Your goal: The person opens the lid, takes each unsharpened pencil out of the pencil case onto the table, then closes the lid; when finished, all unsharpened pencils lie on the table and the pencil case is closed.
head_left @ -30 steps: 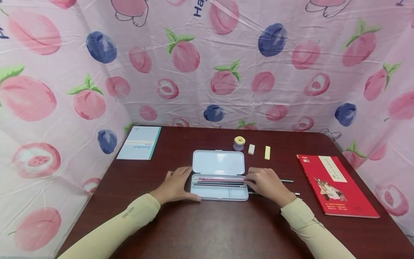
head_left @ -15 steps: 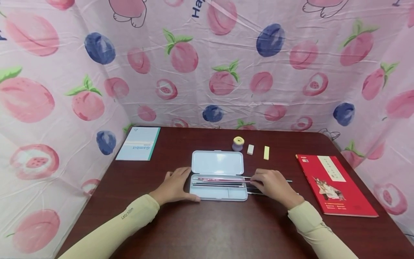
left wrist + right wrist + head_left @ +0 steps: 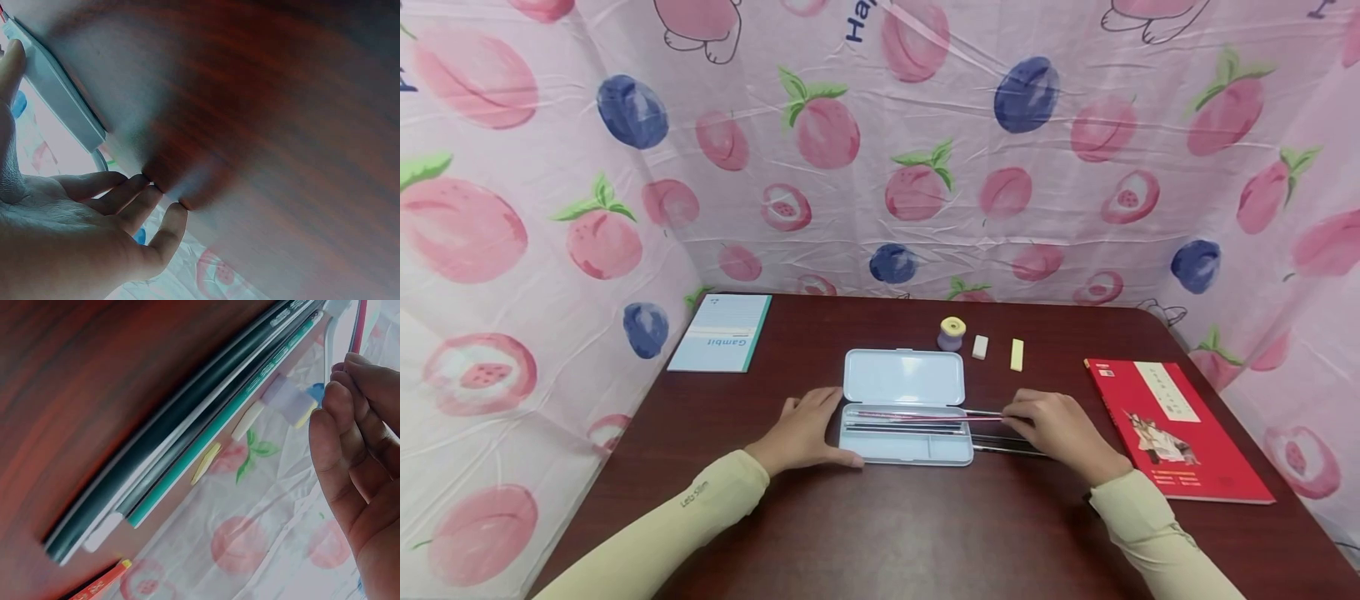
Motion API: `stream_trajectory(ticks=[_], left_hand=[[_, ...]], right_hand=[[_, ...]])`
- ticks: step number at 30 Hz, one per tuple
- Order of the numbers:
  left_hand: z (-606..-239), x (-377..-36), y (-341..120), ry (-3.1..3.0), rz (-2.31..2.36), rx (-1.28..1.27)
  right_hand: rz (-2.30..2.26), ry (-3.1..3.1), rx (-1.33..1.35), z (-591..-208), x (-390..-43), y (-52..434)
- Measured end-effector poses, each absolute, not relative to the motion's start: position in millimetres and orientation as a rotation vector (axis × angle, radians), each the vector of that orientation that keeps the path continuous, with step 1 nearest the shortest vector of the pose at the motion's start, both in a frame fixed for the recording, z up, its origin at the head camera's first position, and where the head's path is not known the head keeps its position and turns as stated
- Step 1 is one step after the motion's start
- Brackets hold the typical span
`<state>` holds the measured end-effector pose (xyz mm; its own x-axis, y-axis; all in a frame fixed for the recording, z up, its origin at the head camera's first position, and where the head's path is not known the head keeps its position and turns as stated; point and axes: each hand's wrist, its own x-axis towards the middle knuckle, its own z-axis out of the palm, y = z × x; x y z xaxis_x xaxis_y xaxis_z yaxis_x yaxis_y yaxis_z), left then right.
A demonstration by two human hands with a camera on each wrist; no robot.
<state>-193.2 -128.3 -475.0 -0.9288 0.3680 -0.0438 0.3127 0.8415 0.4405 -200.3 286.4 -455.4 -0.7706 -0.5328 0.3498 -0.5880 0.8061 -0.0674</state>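
Note:
A light-blue pencil case (image 3: 880, 457) lies with its lid (image 3: 904, 377) folded back, several pencils (image 3: 902, 429) inside. At the case's left end rests my left hand (image 3: 801, 429), its thumb by the front corner. In the left wrist view the other fingers (image 3: 134, 203) are spread apart from the case (image 3: 65, 94), tips on the table. My right hand (image 3: 1051, 429) pinches the end of a red pencil (image 3: 977, 418) between thumb and fingers; its other end is still over the case. Beneath the right hand, dark pencils (image 3: 1000, 446) and a green pencil (image 3: 231, 412) lie on the table.
Behind the case stand a purple-and-yellow pencil sharpener-like pot (image 3: 952, 333), a white eraser (image 3: 981, 347) and a yellow block (image 3: 1017, 354). A red book (image 3: 1172, 433) lies right, a pale notebook (image 3: 722, 333) far left. A fruit-print curtain (image 3: 850, 167) encloses the table.
My right hand has moved right, away from the case, drawing the red pencil partly out past its right end. The left hand stays in place.

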Motion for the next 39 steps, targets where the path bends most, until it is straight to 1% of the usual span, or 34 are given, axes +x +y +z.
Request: stream_trajectory(ticks=[22,39], left_hand=[[-475.9,-193.9,-129.4,2.895,0.664,0.541],[-476.1,-193.5,-128.8,2.889,0.669,0.542]], right_hand=[[0.303,-2.600,0.826,-456.1,-194.8,334.7],[0.304,-2.535,0.838,-446.4,-188.8,366.5]])
